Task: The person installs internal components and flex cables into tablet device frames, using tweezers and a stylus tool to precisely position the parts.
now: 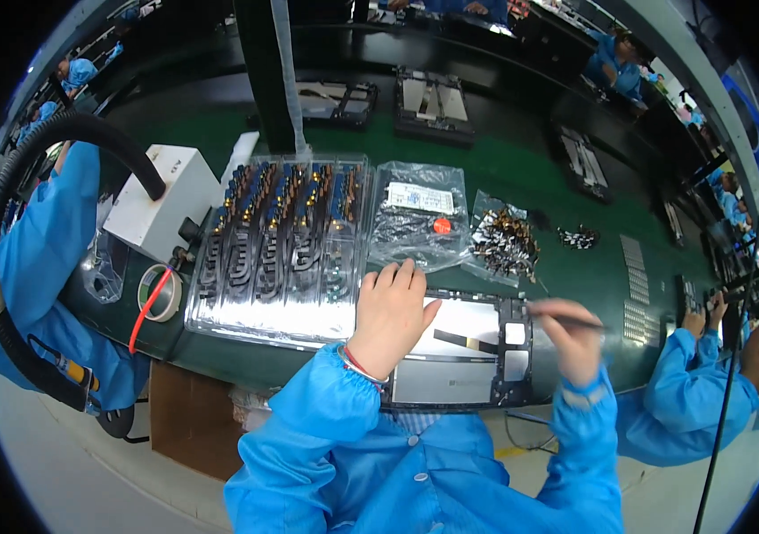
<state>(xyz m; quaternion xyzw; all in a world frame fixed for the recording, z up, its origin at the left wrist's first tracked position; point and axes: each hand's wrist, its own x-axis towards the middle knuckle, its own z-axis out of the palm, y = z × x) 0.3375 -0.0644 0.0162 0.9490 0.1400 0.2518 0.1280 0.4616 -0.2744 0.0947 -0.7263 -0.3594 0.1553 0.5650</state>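
Note:
An open tablet-like device lies in front of me, with a black frame, silver panels and dark flex strips. My left hand rests flat on its left end, fingers stretched toward the far edge. At the right end, my right hand pinches a thin dark pen-like tool, its tip over the device's upper right corner. Whether the tool is a pair of tweezers cannot be made out. Beyond the device lie a clear plastic bag with a white label and another bag of small metallic parts.
Left of my hands is a clear tray of flex cables. A white box with a black hose and a tape roll stand further left. Small parts and silver strips lie right. Co-workers sit at both sides.

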